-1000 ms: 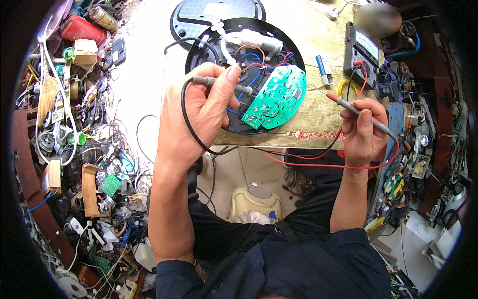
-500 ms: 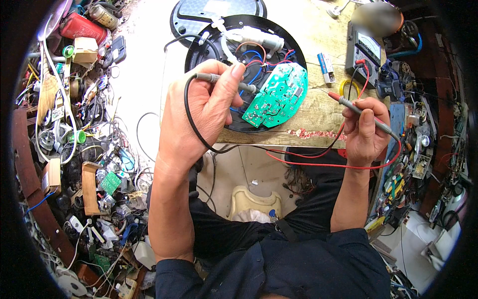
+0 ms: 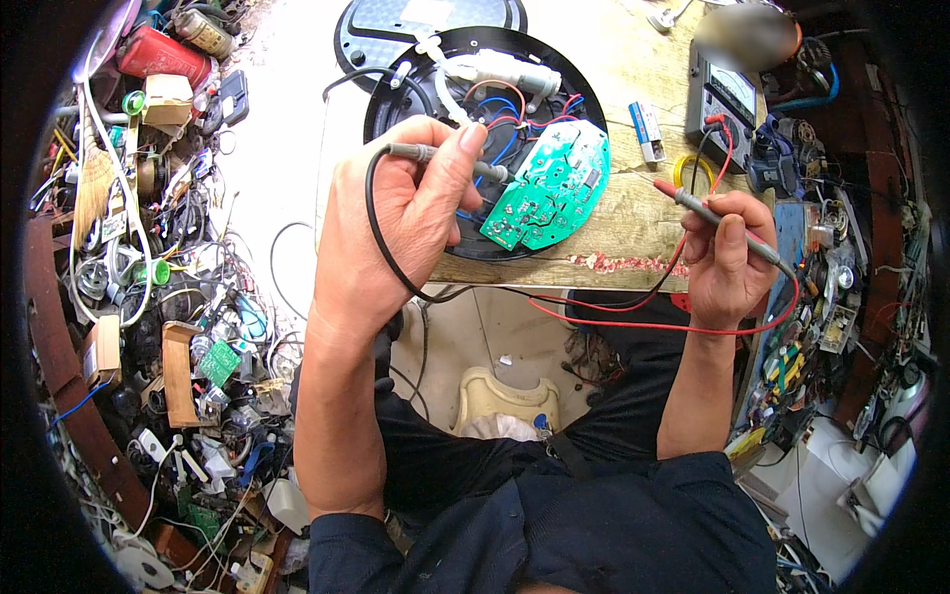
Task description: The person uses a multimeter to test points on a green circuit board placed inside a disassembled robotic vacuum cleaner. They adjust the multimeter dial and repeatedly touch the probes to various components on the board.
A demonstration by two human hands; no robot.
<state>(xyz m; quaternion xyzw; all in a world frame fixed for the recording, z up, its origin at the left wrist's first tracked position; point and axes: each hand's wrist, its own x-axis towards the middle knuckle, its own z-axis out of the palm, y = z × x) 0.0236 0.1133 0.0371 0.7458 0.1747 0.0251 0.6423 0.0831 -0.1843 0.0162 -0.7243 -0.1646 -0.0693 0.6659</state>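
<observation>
My left hand (image 3: 391,218) is closed around a grey test probe (image 3: 490,172) with a black lead, its tip end at the left edge of a green circuit board (image 3: 554,188). Whether the metal tip touches the board I cannot tell. The board lies tilted in a round black housing (image 3: 389,114), among red and blue wires and a white pump-like part (image 3: 503,71). Off to the right, my right hand (image 3: 730,262) pinches a red-and-grey test probe (image 3: 708,211), its tip pointing up and left, away from the board. Both leads run toward an analog multimeter (image 3: 724,104).
A round dark cover (image 3: 381,45) lies behind the housing. Near the multimeter are a small blue-and-white box (image 3: 648,136) and a yellow ring (image 3: 693,172). Piles of cables and parts (image 3: 213,361) crowd the left. A cream stool (image 3: 507,401) stands between my legs.
The housing, board and table have shifted very slightly up and left in the picture. Both hands keep their hold on the probes, almost still.
</observation>
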